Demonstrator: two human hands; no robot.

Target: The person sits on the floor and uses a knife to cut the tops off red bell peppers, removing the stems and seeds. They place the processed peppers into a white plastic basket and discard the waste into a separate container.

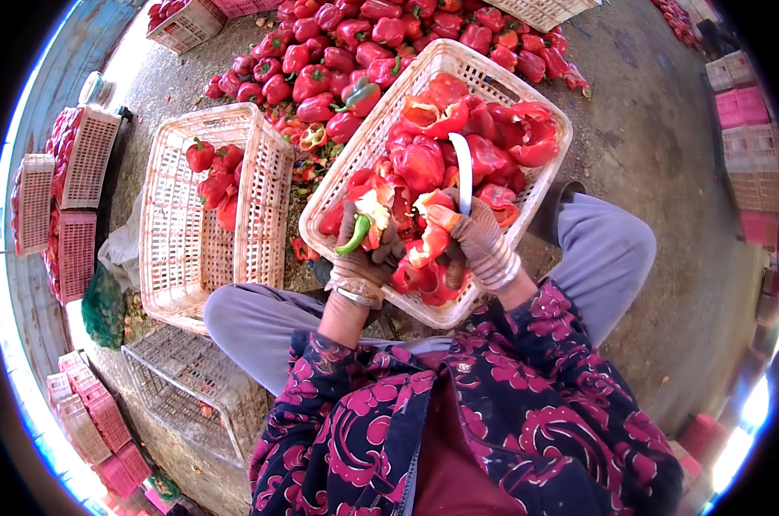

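Observation:
My left hand (362,266), in a worn glove, holds a pepper core (378,209) with pale seeds and a curved green stem (357,233). My right hand (487,248), also gloved, grips a knife with a curved pale blade (462,164) pointing away from me. A torn red pepper piece (433,240) is at the same hand's thumb and fingers. Both hands are over the near end of a white plastic crate (428,316), tilted between my knees. Cut-open red bell peppers (418,164) fill much of it. The knife handle is hidden in my grip.
Left of me, a second white crate (260,193) lies tipped, with several red peppers (214,184) inside. Whole peppers (338,61) are heaped on the floor ahead. A grey crate (189,367) and green netting (104,309) are at lower left. Stacked crates (747,145) stand far right.

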